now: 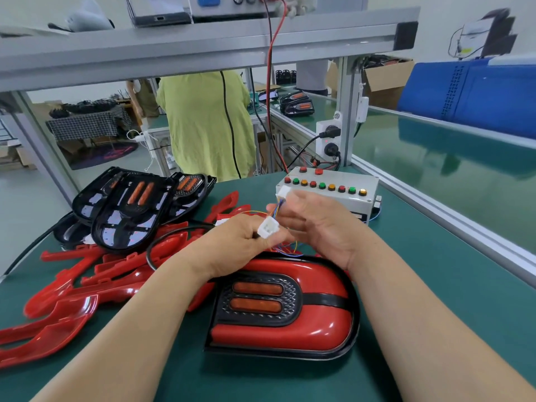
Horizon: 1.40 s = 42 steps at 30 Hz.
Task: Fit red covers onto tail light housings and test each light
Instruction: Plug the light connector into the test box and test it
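Observation:
A tail light with its red cover fitted lies on the green mat in front of me. Just above it, my left hand grips a white plug on a black cable. My right hand pinches a second white connector on thin coloured wires. The two connectors are a short way apart. Behind my hands stands the grey test box with a row of red, green and yellow lamps.
Several loose red covers lie at the left. Bare black housings are stacked behind them. An aluminium rail borders the mat on the right. A person in a green shirt stands beyond the bench. Red and black leads hang down.

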Tool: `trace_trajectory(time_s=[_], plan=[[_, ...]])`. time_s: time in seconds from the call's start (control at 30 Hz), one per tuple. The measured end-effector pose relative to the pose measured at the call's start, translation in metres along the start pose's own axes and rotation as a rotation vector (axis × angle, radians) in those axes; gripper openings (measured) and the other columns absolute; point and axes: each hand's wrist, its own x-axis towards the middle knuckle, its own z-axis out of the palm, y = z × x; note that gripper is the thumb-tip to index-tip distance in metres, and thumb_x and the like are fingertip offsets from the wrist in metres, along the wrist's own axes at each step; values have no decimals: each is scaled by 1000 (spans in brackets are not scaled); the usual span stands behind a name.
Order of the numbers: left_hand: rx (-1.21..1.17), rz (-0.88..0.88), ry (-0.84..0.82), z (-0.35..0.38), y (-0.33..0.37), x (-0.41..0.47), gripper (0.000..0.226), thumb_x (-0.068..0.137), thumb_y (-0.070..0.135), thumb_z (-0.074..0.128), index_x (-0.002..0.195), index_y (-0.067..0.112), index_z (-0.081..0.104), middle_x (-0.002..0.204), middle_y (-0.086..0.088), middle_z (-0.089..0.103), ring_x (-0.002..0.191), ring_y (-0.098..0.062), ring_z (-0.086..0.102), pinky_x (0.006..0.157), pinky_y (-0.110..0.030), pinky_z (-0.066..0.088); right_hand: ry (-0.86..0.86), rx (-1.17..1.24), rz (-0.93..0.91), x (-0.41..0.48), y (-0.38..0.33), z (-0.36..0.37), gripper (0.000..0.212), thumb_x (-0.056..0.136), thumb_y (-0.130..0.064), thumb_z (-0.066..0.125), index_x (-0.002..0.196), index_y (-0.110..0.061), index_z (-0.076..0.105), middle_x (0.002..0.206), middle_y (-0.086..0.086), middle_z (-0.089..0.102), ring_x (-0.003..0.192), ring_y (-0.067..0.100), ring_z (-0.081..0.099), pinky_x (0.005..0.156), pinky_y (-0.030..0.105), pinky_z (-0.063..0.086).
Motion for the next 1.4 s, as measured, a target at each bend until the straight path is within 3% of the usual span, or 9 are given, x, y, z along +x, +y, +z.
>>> trace_trajectory(time_s=[0.13, 0.27, 0.47, 0.6, 0.77, 0.83, 1.1, 1.27, 1.4], plan=[[170, -78, -42, 0, -7, 4, 64, 85, 68, 47, 105, 12, 72, 110, -13, 69, 104, -26, 64, 98, -47, 47, -11, 73, -151, -1, 1, 1, 26, 87, -10, 64, 113, -6, 62, 94, 8, 75, 99, 27, 65, 93, 40, 49], [-67, 18, 198, 4, -8, 4, 15, 94, 38, 58, 97, 36, 72, 112, 23, 66, 101, 0, 63, 96, -18, 46, 58, 124, -263, 1, 0, 1, 24, 94, 9, 52, 105, -9, 64, 82, 6, 74, 88, 26, 67, 85, 34, 57], [-256, -70, 535, -4, -7, 6, 11, 80, 23, 77, 85, 22, 68, 66, 8, 67, 60, -6, 59, 62, -18, 50, 48, 6, -258, -1, 0, 1, 46, 93, 12, 44, 108, -23, 69, 69, -5, 59, 66, 9, 54, 78, 28, 47], [121, -216, 486, -10, -9, 3, 29, 88, 42, 67, 81, 14, 63, 71, -13, 59, 66, -14, 50, 65, -40, 43, -65, -13, -270, -6, -2, 2, 46, 78, 3, 58, 109, -28, 70, 74, -2, 46, 72, 10, 42, 79, 31, 36], [588, -469, 415, -3, 4, 6, 29, 89, 54, 59, 91, 25, 63, 86, -3, 63, 86, -29, 61, 70, -37, 47, -72, -194, -286, -12, -1, 8, 37, 66, -25, 84, 99, -28, 68, 80, 1, 53, 76, 12, 51, 82, 38, 51], [696, -500, 404, -2, 4, 6, 38, 87, 63, 57, 95, 27, 64, 91, -3, 65, 91, -29, 62, 74, -36, 48, -5, -240, -344, -12, -2, 8, 19, 76, -22, 79, 92, -22, 68, 74, -5, 62, 67, 6, 57, 68, 22, 52], [-129, -74, 363, -2, -2, -3, 41, 68, 29, 83, 105, 41, 68, 99, 4, 70, 97, -10, 67, 95, -34, 52, 46, -284, -358, -13, -1, 2, 9, 83, -22, 74, 90, -25, 70, 81, 4, 71, 64, 1, 57, 60, 13, 44], [-178, 51, 491, -1, -6, -5, 24, 69, 27, 81, 89, 35, 72, 85, -11, 67, 73, -13, 61, 74, -29, 51, 2, -288, -331, -12, 1, 7, 7, 77, -32, 72, 84, -32, 72, 74, -11, 63, 63, -2, 54, 61, 14, 45], [-60, 84, 512, 1, -4, -6, 24, 71, 25, 81, 90, 33, 69, 85, -3, 63, 80, -19, 62, 77, -32, 53, -31, -271, -341, -11, 3, 5, 11, 85, -27, 69, 95, -25, 70, 75, -16, 65, 67, -4, 57, 63, 11, 45]])
